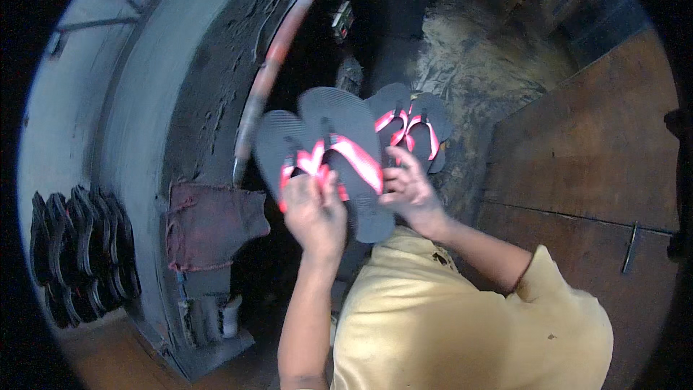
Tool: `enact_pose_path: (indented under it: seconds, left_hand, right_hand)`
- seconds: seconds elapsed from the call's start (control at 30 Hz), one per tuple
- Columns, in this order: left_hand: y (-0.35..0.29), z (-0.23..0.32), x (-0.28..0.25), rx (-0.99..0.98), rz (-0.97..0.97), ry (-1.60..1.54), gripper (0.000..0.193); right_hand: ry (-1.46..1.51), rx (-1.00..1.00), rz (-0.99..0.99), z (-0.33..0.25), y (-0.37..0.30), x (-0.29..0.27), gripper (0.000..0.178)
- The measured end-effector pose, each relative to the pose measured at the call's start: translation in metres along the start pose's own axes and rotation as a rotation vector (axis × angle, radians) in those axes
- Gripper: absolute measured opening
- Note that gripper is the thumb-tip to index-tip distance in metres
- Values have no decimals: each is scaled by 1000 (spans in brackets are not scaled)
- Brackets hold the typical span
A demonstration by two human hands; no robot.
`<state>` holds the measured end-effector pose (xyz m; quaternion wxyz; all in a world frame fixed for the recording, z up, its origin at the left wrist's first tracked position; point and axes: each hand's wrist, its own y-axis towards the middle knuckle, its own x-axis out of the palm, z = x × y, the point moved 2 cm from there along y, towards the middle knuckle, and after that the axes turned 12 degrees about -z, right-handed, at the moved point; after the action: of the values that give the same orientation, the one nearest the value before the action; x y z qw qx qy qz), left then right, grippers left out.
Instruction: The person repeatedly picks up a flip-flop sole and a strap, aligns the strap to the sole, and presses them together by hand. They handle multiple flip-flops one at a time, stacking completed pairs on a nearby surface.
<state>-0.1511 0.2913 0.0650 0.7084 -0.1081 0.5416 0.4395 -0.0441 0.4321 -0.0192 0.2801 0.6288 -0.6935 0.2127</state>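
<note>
Black soles with pink straps meet our eyes first: we hold 2 flip-flops point(339, 115) before us, overlapping, strap side facing us. Our left hand point(314, 209) closes on them at the straps. Our right hand point(411, 191) is just beside their right edge, fingers partly bent; we cannot tell whether it grips anything. Just beyond it we see a second pair point(397, 97), also black and pink. To our left are a dull red cloth point(213, 224) and stacked black pieces point(79, 253); to our right, a brown panel point(577, 162). We wear a yellow shirt point(469, 325).
</note>
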Motion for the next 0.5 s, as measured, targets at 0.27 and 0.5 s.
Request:
enact_pose_path:
  seconds: [0.27,0.5]
  left_hand:
    - [24,33,88,497,-637,-108,16]
    - [66,44,140,482,-557,-160,29]
  right_hand:
    - [-279,274,554,-57,-50,-108,79]
    - [-459,30,754,-21,-37,-136,68]
